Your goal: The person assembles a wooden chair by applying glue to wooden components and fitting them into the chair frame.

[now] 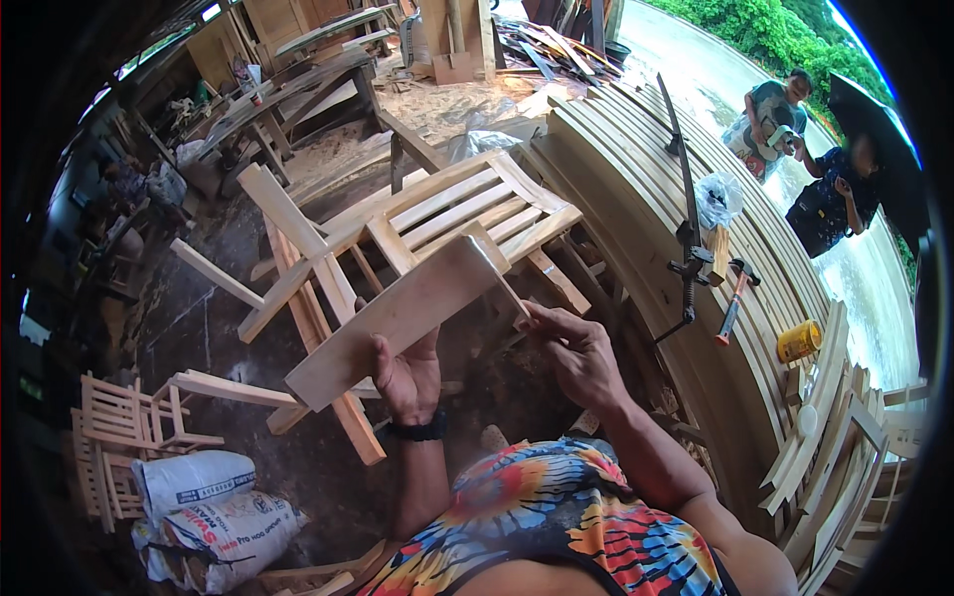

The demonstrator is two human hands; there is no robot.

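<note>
A flat, pale wooden board (397, 320) is held up at a slant in front of me. My left hand (409, 375) grips its lower edge, thumb on the near face and the other fingers behind. A narrow wooden strip (505, 285) stands across the board's right end. My right hand (578, 360) pinches the strip's lower tip with curled fingers. I cannot tell whether strip and board are joined. Just behind the board lies a slatted wooden chair frame (467, 214), tipped over, its legs pointing left.
Long stacked planks (636, 199) fill the right, bearing a bar clamp (689, 238), a hammer (733, 303) and a yellow container (799, 341). White sacks (224, 526) and small slatted chairs (129, 427) sit lower left. Two people (770, 124) are at the upper right. A workbench (288, 99) stands behind.
</note>
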